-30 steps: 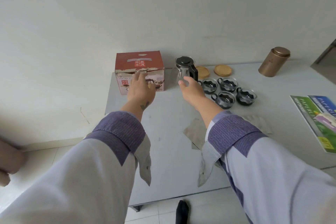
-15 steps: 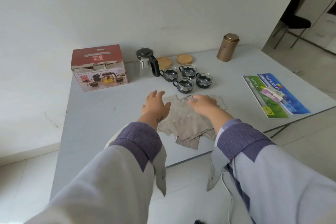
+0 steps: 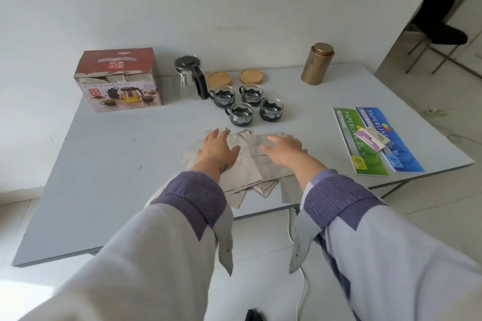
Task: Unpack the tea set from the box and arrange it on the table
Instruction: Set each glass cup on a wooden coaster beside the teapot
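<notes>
Near the tabletop's (image 3: 109,164) front edge, both hands lie flat on a pile of grey paper sheets (image 3: 242,172), the left hand (image 3: 217,147) and right hand (image 3: 283,150) each with a wide grip, fingers spread, clasping nothing. At twelve o'clock from them stand four glass cups (image 3: 247,105) in a cluster. Just beyond, at eleven, is the teapot (image 3: 190,74), with two wooden coasters (image 3: 234,78) beside it. Further toward ten sits the red box (image 3: 117,79); at one o'clock, a gold canister (image 3: 317,64).
</notes>
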Motion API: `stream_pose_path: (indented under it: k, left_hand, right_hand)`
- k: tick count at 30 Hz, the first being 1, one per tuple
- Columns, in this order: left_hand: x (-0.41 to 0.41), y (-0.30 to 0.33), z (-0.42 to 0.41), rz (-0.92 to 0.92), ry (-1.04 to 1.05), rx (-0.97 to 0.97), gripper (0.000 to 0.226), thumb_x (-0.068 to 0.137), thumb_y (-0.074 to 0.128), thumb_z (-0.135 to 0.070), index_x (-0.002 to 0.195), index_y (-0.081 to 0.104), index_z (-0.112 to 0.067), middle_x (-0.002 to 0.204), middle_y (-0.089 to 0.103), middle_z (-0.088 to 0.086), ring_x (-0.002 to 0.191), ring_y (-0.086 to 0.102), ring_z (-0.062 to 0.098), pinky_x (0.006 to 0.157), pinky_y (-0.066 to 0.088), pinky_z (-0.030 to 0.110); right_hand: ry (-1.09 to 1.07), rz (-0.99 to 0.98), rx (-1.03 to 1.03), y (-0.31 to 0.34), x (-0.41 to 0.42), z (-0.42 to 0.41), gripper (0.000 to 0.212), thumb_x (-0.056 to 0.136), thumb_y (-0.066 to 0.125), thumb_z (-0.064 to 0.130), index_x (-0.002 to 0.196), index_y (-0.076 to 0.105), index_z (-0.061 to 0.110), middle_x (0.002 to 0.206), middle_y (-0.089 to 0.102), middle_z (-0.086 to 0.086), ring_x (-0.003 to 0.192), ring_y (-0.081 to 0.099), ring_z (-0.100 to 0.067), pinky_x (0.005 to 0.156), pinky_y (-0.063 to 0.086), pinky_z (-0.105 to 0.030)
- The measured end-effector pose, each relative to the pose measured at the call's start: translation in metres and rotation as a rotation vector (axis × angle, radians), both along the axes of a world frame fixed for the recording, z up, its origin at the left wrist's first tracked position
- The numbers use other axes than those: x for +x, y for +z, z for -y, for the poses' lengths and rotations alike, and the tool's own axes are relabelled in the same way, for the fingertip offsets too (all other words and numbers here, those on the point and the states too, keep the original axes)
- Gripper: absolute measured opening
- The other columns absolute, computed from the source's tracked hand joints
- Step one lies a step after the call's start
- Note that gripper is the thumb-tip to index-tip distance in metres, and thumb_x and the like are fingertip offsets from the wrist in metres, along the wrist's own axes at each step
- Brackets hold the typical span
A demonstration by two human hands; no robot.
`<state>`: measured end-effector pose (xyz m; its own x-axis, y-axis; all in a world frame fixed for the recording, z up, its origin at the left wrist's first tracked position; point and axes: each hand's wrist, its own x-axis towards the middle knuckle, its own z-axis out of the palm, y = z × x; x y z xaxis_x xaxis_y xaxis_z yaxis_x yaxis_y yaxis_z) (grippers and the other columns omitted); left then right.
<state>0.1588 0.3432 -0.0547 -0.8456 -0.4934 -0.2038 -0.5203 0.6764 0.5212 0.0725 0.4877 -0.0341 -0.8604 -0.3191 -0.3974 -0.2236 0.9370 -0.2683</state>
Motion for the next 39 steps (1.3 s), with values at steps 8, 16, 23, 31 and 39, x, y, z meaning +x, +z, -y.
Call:
stream_pose_path:
  k: [8,16,23,31,39]
  left_hand:
    - [-0.022,0.010,-0.014,-0.054,0.053,-0.022,0.064,0.095,0.050,-0.039,0.150,0.025,-0.020,0.160,0.015,0.004,0.147,0.012,0.024,0.117,0.023,0.048]
    - [-0.064,0.021,0.007,-0.069,0.074,-0.043,0.065,0.094,0.052,-0.039,0.150,0.024,-0.020,0.159,0.016,0.004,0.146,0.015,0.024,0.115,0.025,0.051]
    - [-0.137,0.020,0.045,-0.077,0.042,-0.063,0.063,0.093,0.055,-0.037,0.148,0.029,-0.020,0.158,0.021,0.001,0.144,0.020,0.023,0.112,0.030,0.050]
    - [-0.213,0.019,0.086,-0.050,-0.027,-0.092,0.064,0.095,0.052,-0.038,0.150,0.026,-0.020,0.160,0.013,0.000,0.147,0.014,0.022,0.115,0.025,0.050]
    - [-0.270,0.004,0.111,0.014,-0.065,-0.119,0.064,0.097,0.049,-0.037,0.151,0.023,-0.015,0.160,0.012,0.004,0.148,0.010,0.023,0.117,0.020,0.049]
  right_hand:
    - [0.053,-0.021,-0.059,0.013,-0.030,-0.011,0.055,0.096,0.040,0.051,0.148,0.029,0.034,0.156,0.021,-0.008,0.143,0.015,-0.033,0.115,0.017,-0.051]
    - [0.057,-0.051,-0.145,0.016,-0.077,0.009,0.053,0.095,0.044,0.048,0.145,0.035,0.033,0.150,0.033,-0.007,0.138,0.027,-0.033,0.113,0.025,-0.049]
    - [0.053,-0.086,-0.171,0.018,-0.140,0.050,0.050,0.096,0.045,0.045,0.144,0.038,0.029,0.148,0.034,-0.010,0.136,0.029,-0.034,0.111,0.030,-0.049]
    - [0.034,-0.100,-0.171,0.007,-0.205,0.093,0.052,0.097,0.044,0.047,0.144,0.037,0.026,0.147,0.036,-0.009,0.135,0.032,-0.032,0.108,0.033,-0.048]
    - [0.052,-0.093,-0.170,-0.010,-0.260,0.122,0.051,0.096,0.046,0.046,0.142,0.039,0.028,0.145,0.038,-0.008,0.134,0.033,-0.032,0.107,0.034,-0.047]
